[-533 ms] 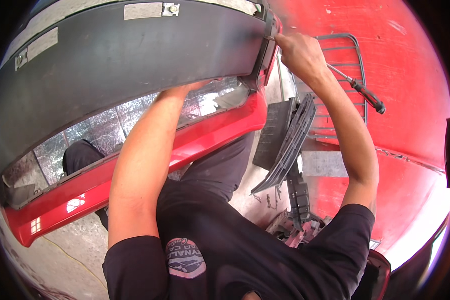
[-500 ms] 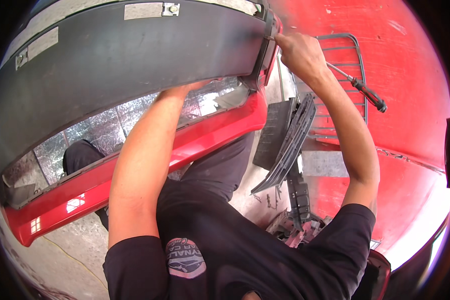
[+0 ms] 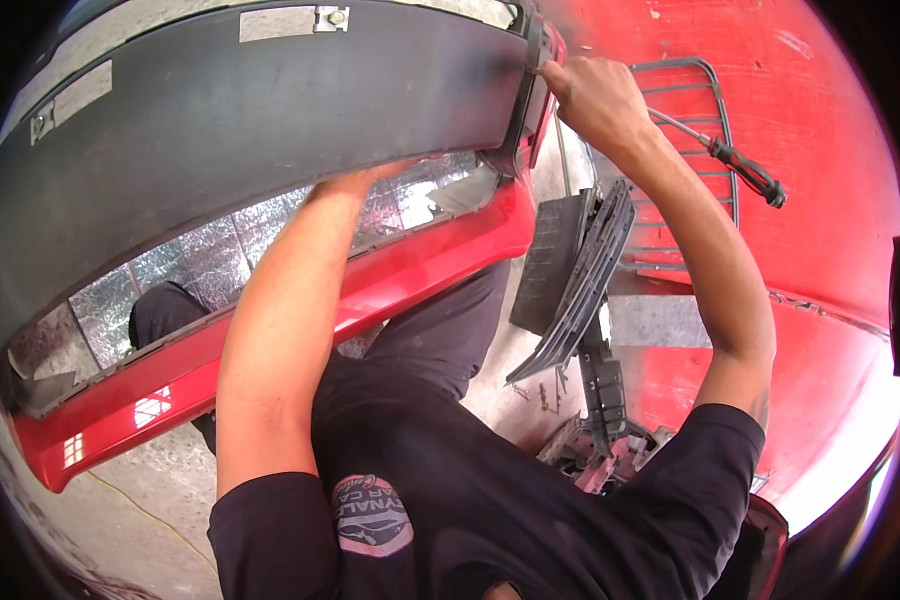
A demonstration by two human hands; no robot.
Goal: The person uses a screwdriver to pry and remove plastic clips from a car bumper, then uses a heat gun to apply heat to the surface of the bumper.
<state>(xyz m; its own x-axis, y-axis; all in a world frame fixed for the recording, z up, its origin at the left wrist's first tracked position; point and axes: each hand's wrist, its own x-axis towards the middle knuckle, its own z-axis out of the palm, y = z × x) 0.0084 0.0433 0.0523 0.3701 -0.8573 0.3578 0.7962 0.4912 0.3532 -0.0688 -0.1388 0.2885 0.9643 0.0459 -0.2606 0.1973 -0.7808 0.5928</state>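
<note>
A car bumper with a wide dark grey panel (image 3: 270,110) and a glossy red lower strip (image 3: 390,290) lies across the upper left. My right hand (image 3: 602,98) is closed around the metal shaft of a screwdriver (image 3: 748,172) at the bumper's right end. The black handle sticks out behind the fist, to the right, while the tip end points at the dark end bracket (image 3: 535,95). My left hand (image 3: 355,182) reaches through the opening beneath the grey panel's lower edge. Its fingers are hidden behind that panel.
Right of the bumper lean black slatted trim pieces (image 3: 580,270), with small loose parts (image 3: 545,392) on the floor near them. A dark metal rack (image 3: 715,110) rests against a large red panel (image 3: 790,90). Silvery sheeting (image 3: 205,255) shows through the bumper opening. A yellow cord (image 3: 155,515) crosses the floor.
My right hand has shifted slightly up and left, and the screwdriver handle has swung up and to the right. My right elbow has moved outward. The left arm stays nearly still.
</note>
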